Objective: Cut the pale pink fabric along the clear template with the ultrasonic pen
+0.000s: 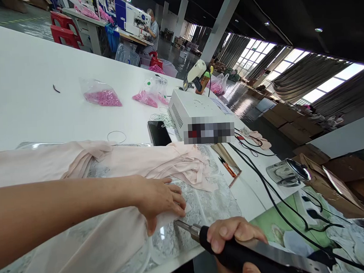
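1. A worker's left hand (pixel 163 197), palm down with its fingers unclenched, presses a pale pink cloth (pixel 122 235) against a glossy, marbled mat (pixel 219 203) on a white table (pixel 25 79).
2. The right hand (pixel 239 232), apart from the left, is clamped around the handle of a black-handled tool (pixel 229 253), its metal tip (pixel 182 225) angled toward the cloth's edge, just beside the left fingers.
3. The step in hand looks to be tool work at that edge; whether the tip touches the fabric cannot be told from this angle.
4. The next move, by this reading, calls for cloth held flat, a steady grip and fingertips clear of the metal.
5. Beyond lie more folded cloth (pixel 171 163), a dark phone (pixel 158 133) and a white box (pixel 195 105).
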The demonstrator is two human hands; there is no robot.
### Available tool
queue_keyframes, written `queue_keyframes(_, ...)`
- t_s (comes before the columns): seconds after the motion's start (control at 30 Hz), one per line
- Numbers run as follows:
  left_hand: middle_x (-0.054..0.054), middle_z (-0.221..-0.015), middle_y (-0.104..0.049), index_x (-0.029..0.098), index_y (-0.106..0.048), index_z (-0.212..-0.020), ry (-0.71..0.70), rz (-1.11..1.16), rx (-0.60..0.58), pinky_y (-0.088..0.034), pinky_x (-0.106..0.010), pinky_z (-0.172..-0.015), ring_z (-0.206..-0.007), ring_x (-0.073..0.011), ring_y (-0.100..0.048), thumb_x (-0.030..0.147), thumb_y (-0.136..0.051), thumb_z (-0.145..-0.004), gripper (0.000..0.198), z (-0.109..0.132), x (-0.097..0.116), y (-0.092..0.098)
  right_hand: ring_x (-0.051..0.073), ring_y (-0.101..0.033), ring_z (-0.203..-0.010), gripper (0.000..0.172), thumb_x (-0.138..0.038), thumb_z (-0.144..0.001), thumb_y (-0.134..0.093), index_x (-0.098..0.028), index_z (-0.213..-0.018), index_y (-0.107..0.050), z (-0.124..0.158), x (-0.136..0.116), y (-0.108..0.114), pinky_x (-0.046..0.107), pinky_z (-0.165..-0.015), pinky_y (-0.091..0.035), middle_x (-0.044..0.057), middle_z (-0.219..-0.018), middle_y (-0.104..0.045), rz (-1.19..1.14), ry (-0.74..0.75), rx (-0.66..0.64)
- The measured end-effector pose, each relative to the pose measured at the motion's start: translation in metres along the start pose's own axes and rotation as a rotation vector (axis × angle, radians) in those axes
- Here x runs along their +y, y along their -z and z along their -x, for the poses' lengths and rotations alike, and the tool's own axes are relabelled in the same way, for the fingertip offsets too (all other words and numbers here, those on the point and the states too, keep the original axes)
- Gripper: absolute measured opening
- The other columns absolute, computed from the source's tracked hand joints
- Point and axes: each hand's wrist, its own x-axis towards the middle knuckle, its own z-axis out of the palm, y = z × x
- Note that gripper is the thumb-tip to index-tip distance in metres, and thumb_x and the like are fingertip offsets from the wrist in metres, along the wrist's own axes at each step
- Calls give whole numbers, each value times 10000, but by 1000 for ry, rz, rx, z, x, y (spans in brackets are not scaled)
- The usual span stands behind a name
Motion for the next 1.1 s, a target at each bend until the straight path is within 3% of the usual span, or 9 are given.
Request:
queue_keyframes(0.5,-5,-1408,-603,356,-619,-1340,42,19,-35,-172,-495,-1209,-1415,-337,-396,75,-858,-611,818,-1,1,2,137,-583,-532,204,-386,-901,-583,-250,-1039,-644,0,2,1,325,-483,-551,2,-814,-589,-17,-27,1)
queue_keyframes(1.1,-22,-1403,-606,332,-614,-1354,41,36,-32,-169,-529,-1206,-1419,-349,-394,69,-844,-608,825,-1,1,2,150,-602,-552,151,-365,-887,-611,-241,-971,-628,-5,1,-1,342,-514,-551,5,-797,-587,-45,-90,-26)
